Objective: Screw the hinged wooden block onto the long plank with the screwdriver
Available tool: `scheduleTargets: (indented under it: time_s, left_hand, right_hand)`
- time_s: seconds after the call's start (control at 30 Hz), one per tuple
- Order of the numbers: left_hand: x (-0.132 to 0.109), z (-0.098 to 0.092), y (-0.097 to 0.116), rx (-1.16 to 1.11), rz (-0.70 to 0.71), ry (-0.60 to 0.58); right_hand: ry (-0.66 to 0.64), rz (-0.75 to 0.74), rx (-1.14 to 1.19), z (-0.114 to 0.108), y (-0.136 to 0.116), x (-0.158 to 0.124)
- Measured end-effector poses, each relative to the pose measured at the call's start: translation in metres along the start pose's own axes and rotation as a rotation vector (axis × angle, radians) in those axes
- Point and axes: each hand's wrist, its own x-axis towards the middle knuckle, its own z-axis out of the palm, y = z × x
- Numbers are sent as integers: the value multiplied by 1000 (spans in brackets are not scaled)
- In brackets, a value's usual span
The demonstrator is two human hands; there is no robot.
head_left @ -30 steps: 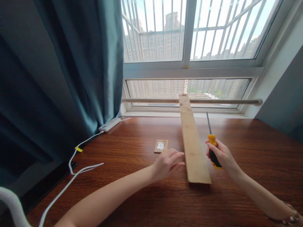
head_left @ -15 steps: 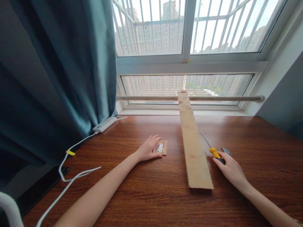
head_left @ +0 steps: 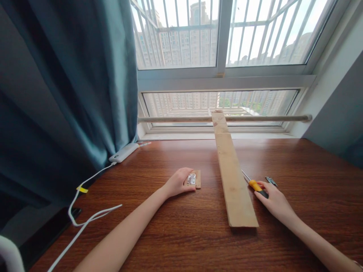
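Note:
My left hand (head_left: 179, 183) is closed around the left part of a small wooden board (head_left: 198, 180), thumb at the near edge and fingers at the far edge. A silver metal hinge (head_left: 191, 178) lies on top of the board, partly beside my fingers. My right hand (head_left: 273, 200) grips a screwdriver (head_left: 255, 185) by its yellow and black handle. Its shaft points forward and left, with the tip close to the edge of a long wooden plank (head_left: 236, 185). Just beyond my right fingers lies a small dark metallic object (head_left: 271, 181), too small to name.
The plank runs away from me across the brown table (head_left: 159, 230) to a rail (head_left: 176, 119) at the window. On the left are a white power strip or adapter (head_left: 124, 152), a white cable (head_left: 93, 174) and a blue curtain (head_left: 113, 75).
My left fingers have curled in from a more spread pose and now grip the small board. The screwdriver has turned slightly, its tip now nearer the plank. The view has shifted a little.

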Motion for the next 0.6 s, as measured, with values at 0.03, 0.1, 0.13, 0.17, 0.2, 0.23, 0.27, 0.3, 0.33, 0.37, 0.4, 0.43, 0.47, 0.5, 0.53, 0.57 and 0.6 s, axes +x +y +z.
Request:
scheduleTargets:
  time_s: [0.03,0.1,0.13,0.17,0.2,0.23,0.27,0.3,0.33,0.37,0.4,0.43,0.47,0.5,0.53,0.57,0.6]
  left_hand:
    - [0,0,0,0,-2,9]
    - [-1,2,-2,-3,-1,29]
    - [-2,2,-3,-8,2,37]
    - [-2,3,-4,-15,5,45]
    - [-3,4,-5,-22,9,51]
    - [-3,4,-5,-28,14,57]
    - [-4,5,-6,-32,22,62]
    - [-4,5,-6,-33,29,70]
    - [-5,5,-6,-32,35,79]
    - [-5,5,-6,-30,38,89]
    - [-5,5,-6,-26,41,98]
    - [-6,4,-5,-22,43,106]
    - [-6,4,-4,-18,46,112]
    - [-6,3,-4,-14,50,116]
    - [-7,3,-3,-11,53,119]
    - [-7,2,-3,-8,55,124]
    - [-7,2,-3,-5,57,127]
  right_hand:
    - [29,-20,-21,-1,-2,-1]
    - [155,-82,-72,-4,-11,-5]
    - [220,-126,-78,-6,-18,-8]
    - [258,-170,-56,-7,-27,-12]
    - [263,-203,-3,-7,-35,-16]
    - [223,-217,75,-5,-44,-20]
    - [166,-207,158,-2,-52,-24]
    - [121,-177,227,2,-57,-27]
    - [98,-140,276,7,-61,-30]
    - [86,-105,312,12,-63,-32]
    - [74,-75,340,16,-64,-33]
    - [49,-56,365,20,-63,-33]
    - [13,-43,394,22,-62,-32]
    - [-24,-36,423,23,-61,-31]
    - [-58,-37,448,22,-60,-30]
    - [-80,-46,468,21,-60,-30]
    - [-91,-61,484,19,-60,-30]
